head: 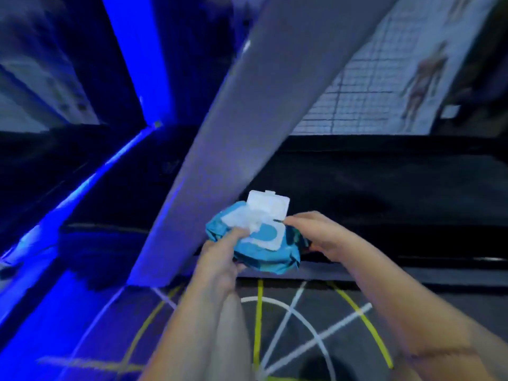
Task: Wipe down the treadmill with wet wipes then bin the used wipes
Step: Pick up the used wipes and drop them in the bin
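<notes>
Just below the frame's centre, a blue wipes pack is held in the air in front of a treadmill, its white flip lid standing open at the pack's 12 o'clock. A wet wipe bunches out of the opening. The left hand, at the pack's 7 o'clock, curls its fingertips onto that tuft, while the right hand, at 3 o'clock, clamps the pack's end between thumb and fingers. The pouch looks soft, light and crinkly, likely slick when damp, so it is best steadied by its body while the sheet, limp and easily torn, is drawn by its loose corner. The grey treadmill upright slants away at 11 o'clock, the black treadmill deck lies at 2 o'clock, painted floor markings at 6 o'clock and a blue light strip at 10 o'clock.
</notes>
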Motion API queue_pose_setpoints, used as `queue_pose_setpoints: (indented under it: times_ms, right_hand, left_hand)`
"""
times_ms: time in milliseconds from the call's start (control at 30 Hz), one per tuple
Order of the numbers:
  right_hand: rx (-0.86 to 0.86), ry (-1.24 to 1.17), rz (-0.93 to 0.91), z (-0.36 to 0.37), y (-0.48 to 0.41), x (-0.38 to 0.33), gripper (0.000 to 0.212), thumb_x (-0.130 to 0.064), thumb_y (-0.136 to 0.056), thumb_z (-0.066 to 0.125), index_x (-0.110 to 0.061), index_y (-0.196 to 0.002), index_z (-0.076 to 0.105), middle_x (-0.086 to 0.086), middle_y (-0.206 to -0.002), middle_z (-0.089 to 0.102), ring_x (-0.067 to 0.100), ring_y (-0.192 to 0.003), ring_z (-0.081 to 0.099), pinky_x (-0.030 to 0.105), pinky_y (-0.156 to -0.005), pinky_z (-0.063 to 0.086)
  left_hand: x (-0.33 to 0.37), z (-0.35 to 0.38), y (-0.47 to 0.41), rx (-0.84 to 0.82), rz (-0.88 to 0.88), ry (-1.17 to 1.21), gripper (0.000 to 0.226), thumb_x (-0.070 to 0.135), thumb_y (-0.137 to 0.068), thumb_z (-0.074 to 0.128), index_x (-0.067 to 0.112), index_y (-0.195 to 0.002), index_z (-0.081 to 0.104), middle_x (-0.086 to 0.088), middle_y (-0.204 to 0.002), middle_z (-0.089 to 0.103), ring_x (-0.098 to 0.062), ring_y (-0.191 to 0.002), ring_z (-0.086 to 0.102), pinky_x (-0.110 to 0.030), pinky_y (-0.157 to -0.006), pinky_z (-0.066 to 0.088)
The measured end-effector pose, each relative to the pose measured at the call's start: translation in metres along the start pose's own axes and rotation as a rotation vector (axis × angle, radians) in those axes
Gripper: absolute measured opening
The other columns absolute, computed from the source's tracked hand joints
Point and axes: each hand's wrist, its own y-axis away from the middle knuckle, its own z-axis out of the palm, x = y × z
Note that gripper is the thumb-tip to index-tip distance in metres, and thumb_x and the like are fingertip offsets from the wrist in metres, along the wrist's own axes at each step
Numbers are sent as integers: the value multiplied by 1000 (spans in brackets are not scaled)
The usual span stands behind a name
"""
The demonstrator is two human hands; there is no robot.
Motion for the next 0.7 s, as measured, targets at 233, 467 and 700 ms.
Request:
queue_pose_setpoints:
  times_ms: [233,467,700]
  right_hand:
    - [292,-340,13,-136,3,79,72,-70,-68,74,-9,-106,76,8,-99,78,27,-97,74,48,-97,56]
    - [435,-579,104,-276,6,117,52,-50,-73,85,-14,-109,73,6,-99,78,22,-83,75,36,-70,61]
    - [704,-730,166,-397,138,24,42,-35,-78,86,-6,-106,73,11,-90,77,18,-67,71,28,-57,56]
  left_hand:
    - [-85,137,-35,-197,-289,-96,39,-2,-87,78,8,-124,71,-15,-108,80,-28,-92,77,-39,-63,65]
    - [-113,315,-63,-468,-416,-332,30,4,-96,62,8,-124,70,-18,-116,78,-30,-101,75,-47,-82,64]
    - [-61,500,58,-632,-418,-605,38,21,-93,77,2,-125,71,-19,-109,79,-30,-88,79,-38,-65,66]
